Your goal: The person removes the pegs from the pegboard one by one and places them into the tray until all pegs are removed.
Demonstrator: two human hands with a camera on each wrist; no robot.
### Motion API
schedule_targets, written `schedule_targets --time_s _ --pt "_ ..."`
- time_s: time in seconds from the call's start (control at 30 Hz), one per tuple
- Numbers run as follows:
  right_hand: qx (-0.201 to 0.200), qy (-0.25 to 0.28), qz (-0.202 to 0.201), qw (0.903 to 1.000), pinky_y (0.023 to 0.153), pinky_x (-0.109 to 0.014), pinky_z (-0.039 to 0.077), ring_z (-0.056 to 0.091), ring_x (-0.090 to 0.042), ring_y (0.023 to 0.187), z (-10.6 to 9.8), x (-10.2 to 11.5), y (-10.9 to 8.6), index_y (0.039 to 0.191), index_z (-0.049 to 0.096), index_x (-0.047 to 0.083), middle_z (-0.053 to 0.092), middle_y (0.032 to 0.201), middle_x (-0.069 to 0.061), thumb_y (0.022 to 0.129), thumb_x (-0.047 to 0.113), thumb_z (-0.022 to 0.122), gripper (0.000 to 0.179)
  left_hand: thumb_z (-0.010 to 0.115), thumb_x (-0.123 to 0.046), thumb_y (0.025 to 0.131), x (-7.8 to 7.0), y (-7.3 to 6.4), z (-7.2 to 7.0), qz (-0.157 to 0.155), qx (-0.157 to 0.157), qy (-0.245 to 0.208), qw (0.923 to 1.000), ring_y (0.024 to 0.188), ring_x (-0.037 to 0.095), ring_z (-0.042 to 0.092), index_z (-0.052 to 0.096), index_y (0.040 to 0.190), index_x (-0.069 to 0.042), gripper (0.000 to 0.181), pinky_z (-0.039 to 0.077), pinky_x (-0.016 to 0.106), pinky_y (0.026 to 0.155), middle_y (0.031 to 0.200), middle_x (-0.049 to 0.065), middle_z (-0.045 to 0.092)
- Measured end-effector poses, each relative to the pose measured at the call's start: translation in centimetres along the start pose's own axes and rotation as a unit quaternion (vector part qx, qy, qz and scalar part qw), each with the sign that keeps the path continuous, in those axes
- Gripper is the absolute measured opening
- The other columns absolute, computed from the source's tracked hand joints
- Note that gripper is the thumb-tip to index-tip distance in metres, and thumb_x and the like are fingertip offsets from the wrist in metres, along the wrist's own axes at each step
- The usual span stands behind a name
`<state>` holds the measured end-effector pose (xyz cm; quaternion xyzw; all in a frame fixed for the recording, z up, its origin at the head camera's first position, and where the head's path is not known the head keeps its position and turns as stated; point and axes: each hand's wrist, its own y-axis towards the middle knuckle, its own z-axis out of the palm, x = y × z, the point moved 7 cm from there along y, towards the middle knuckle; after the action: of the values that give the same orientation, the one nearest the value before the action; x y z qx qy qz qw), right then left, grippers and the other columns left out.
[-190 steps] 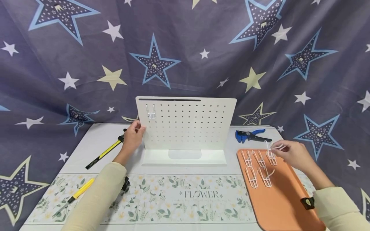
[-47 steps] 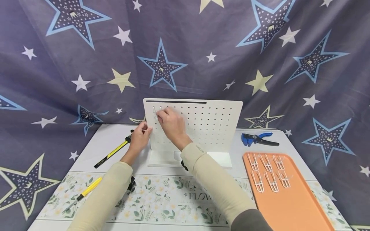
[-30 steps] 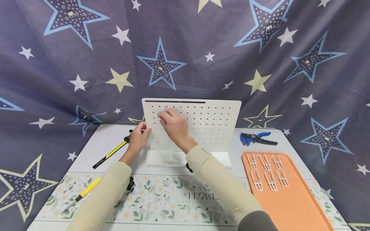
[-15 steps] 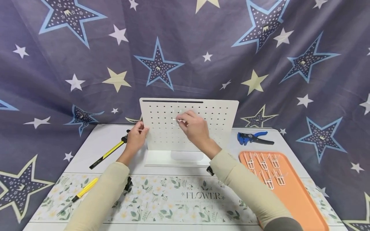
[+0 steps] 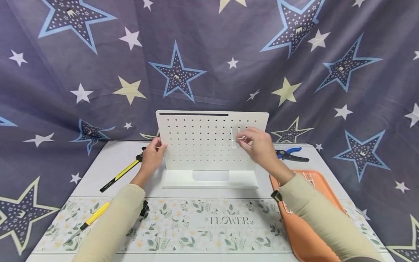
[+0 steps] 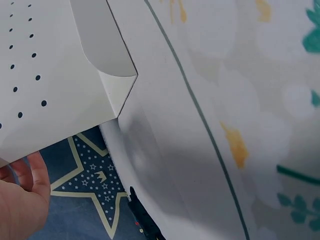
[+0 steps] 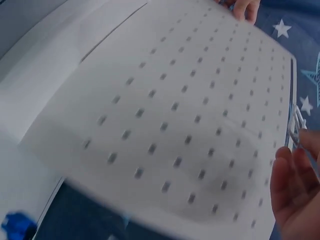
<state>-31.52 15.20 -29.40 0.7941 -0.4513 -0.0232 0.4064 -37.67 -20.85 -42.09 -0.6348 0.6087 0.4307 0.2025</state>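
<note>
A white perforated pegboard [image 5: 196, 165] stands upright on its base at the table's back. My left hand [image 5: 152, 156] holds its left edge; in the left wrist view the fingers [image 6: 37, 172] reach behind the board. To the right, my right hand [image 5: 260, 147] pinches a white wire hook [image 5: 233, 142] between thumb and fingertips, in front of the board's right part. The right wrist view shows the hook [image 7: 299, 120] beside the board's top edge. No hook sits in the board's holes. More white wire hooks [image 5: 309, 178] lie on the orange tray [image 5: 302, 236], partly hidden by the right sleeve.
Blue-and-black pliers [image 5: 292, 157] lie behind the tray, partly covered by the right hand. At left are a black-and-yellow bar-shaped tool [image 5: 122, 174] and a yellow-handled tool [image 5: 97, 214] with a thin tip. A starry curtain [image 5: 209, 54] hangs behind.
Earlier a hook hung at the board's upper left. My right hand laid one hook on the tray, took the hung one off and carried it rightward. My left hand stays on the edge.
</note>
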Motion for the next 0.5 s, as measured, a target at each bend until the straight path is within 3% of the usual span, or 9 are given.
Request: schedule_targets --time_s 0.27,0.5 --pt "0.042 -0.035 0.051 0.9972 0.065 -0.036 0.055 0.074 -0.024 0.075 -4.6 -5.1 -2.8 0.09 0.078 0.014 0.076 0.093 -0.006 0.085 0.009 0.081 0.008 0.054 -0.024 0.106 0.1 0.0 0.2 -0.001 0.009 -0.008 0.9999 0.089 0.028 0.065 0.059 0.119 -0.008 0.022 0.049 0.031 0.073 0.113 0.016 0.069" --pt "0.082 -0.087 0.084 0.9893 0.065 -0.031 0.051 0.07 -0.022 0.075 -8.2 -9.3 -5.6 0.094 0.078 0.014 0.076 0.092 -0.007 0.089 0.011 0.078 0.006 0.053 -0.024 0.106 0.2 0.2 0.4 0.006 0.01 -0.008 0.9999 0.092 0.03 0.066 0.058 0.119 -0.007 0.022 0.049 0.032 0.073 0.111 0.016 0.068"
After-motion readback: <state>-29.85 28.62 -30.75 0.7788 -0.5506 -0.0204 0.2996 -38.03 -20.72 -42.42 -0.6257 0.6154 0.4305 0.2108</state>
